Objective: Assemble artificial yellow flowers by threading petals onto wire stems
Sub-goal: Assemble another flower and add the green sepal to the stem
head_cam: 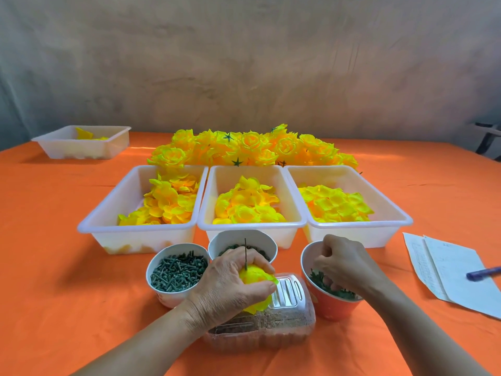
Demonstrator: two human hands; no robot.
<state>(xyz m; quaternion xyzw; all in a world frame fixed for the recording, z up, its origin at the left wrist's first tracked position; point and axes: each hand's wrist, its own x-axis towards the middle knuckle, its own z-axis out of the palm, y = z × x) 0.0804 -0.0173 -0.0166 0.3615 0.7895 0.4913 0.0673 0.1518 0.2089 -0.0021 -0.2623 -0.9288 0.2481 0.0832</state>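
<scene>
My left hand (233, 283) is closed around a half-built yellow flower (257, 276), held upside down with its thin green wire stem (245, 253) pointing up. My right hand (343, 263) reaches into an orange paper cup (329, 308) of small green leaf-like pieces (339, 293), fingers curled down among them; whether it holds one is hidden. Three white trays (141, 226), (252, 226), (360, 223) of loose yellow petals stand side by side in front of me. A pile of finished yellow flowers (252, 147) lies behind them.
A white cup of green plastic stem parts (176, 272) and another cup (244, 240) sit near my left hand. A clear plastic box (271, 324) lies under it. A fourth white tray (84, 143) stands far left. Papers (447, 270) and a blue pen (485, 272) lie at right.
</scene>
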